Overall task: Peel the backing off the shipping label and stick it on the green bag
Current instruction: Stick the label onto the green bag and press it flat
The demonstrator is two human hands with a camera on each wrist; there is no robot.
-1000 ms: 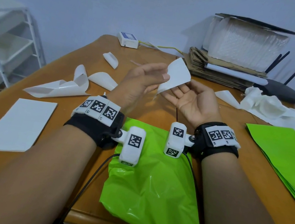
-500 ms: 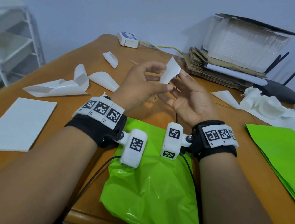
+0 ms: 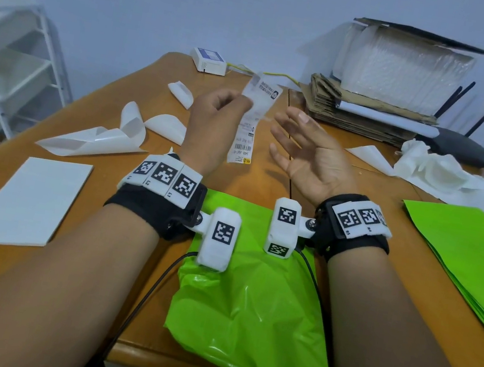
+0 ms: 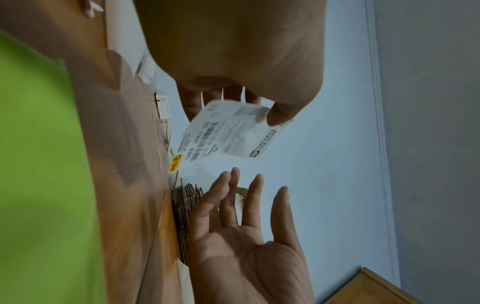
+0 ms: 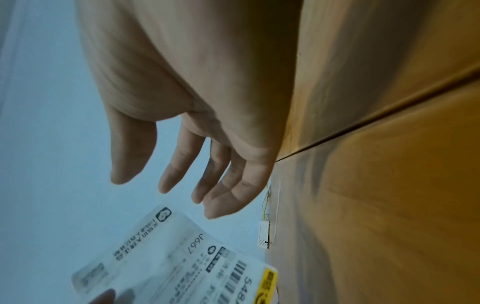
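Observation:
My left hand (image 3: 219, 109) is raised above the table and pinches the white shipping label (image 3: 252, 121) at a corner between thumb and fingers. Its printed face with barcodes and a yellow mark shows in the left wrist view (image 4: 228, 133) and the right wrist view (image 5: 182, 261). To the right of the label my right hand (image 3: 302, 142) is spread, palm up, fingers straight, touching nothing (image 5: 197, 170). The green bag (image 3: 249, 306) lies flat on the wooden table near its front edge, below both wrists.
Curled white backing sheets (image 3: 104, 138) and a flat white pad (image 3: 26, 201) lie at the left. A stack of green bags (image 3: 474, 263) sits at the right, crumpled paper (image 3: 437, 174) behind it. Cardboard and bubble mailers (image 3: 371, 109), a router (image 3: 464, 150) and a small white box (image 3: 208, 60) line the back.
Both hands held the label together before. My right hand has let go and spread away to the right, while the left has turned the label so its print shows.

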